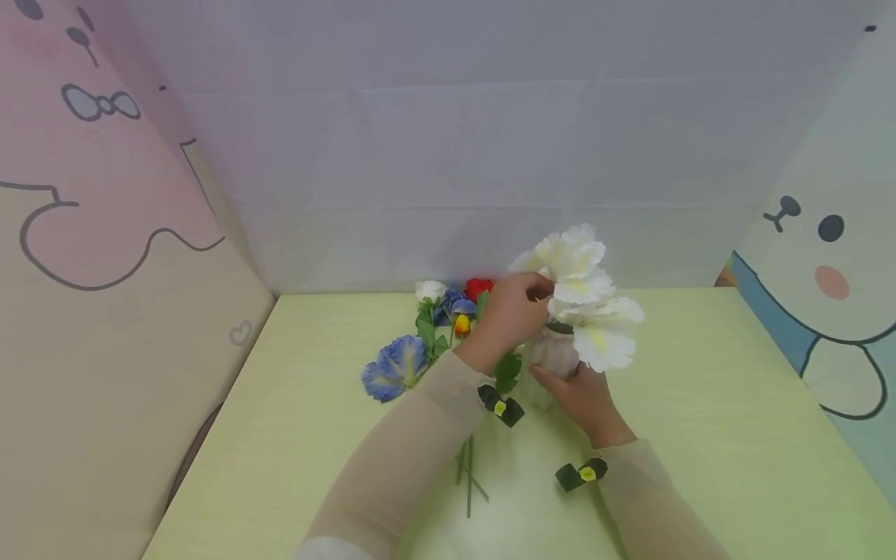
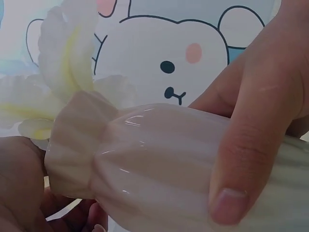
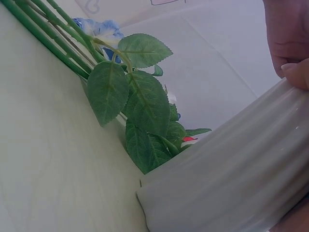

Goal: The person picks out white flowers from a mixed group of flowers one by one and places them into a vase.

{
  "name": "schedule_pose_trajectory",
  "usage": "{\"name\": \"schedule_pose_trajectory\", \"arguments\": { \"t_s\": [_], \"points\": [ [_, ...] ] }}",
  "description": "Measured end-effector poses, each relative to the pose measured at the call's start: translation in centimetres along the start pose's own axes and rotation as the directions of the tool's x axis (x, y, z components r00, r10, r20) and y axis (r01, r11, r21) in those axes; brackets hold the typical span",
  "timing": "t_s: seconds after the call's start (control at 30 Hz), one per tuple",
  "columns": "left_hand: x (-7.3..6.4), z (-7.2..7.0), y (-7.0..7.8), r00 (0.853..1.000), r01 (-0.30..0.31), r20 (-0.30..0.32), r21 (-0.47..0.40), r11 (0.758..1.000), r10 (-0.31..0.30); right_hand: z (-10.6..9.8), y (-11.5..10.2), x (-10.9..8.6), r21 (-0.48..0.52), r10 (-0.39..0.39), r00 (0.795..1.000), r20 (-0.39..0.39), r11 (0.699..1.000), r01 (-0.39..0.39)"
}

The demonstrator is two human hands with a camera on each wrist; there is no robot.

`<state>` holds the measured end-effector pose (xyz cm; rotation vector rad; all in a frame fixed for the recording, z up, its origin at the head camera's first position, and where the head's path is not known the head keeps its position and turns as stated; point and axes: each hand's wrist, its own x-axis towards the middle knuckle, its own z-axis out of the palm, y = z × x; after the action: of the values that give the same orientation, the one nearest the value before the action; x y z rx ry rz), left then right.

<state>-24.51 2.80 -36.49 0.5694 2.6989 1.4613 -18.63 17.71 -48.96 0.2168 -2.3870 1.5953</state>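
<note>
In the head view, a pale fluted vase (image 1: 556, 354) stands on the table, large white flowers with yellow streaks (image 1: 595, 330) at its mouth. My right hand (image 1: 588, 400) grips the vase's body from the near right side; its thumb (image 2: 241, 169) lies along the glossy wall in the left wrist view. My left hand (image 1: 514, 319) is at the mouth, bent fingers pinching at a white flower; petals and the hand itself hide the fingertips. The vase's lower part (image 3: 217, 183) shows in the right wrist view, its base edge close to the tabletop.
Artificial flowers lie left of the vase: a blue one (image 1: 399, 367), a red one (image 1: 479, 288), a white one (image 1: 430, 291) and a yellow-orange bud (image 1: 462, 325). Green stems (image 1: 470, 474) point toward me, and leaves (image 3: 149, 101) sit beside the vase. Behind the table (image 1: 315, 342) rises a pale wall (image 1: 455, 155).
</note>
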Motion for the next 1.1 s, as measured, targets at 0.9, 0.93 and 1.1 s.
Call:
{"name": "schedule_pose_trajectory", "arguments": {
  "t_s": [0.9, 0.93, 1.1],
  "points": [
    [-5.1, -4.7, -3.2, 0.965, -0.024, -0.262, -0.089, 0.996, 0.0, -0.1, -0.5, 0.0, 0.002, -0.103, 0.994, -0.027, 0.995, 0.103],
    [-5.4, -4.7, -3.5, 0.962, -0.025, -0.273, -0.089, 0.996, -0.001, -0.1, -0.2, 0.0, -0.01, -0.109, 0.994, -0.029, 0.994, 0.109],
    [-7.0, -4.9, -5.6, 0.945, -0.008, -0.326, -0.09, 0.996, -0.022, -0.1, -1.3, -0.2, -0.022, -0.11, 0.994, -0.025, 0.994, 0.11]
  ]
}}
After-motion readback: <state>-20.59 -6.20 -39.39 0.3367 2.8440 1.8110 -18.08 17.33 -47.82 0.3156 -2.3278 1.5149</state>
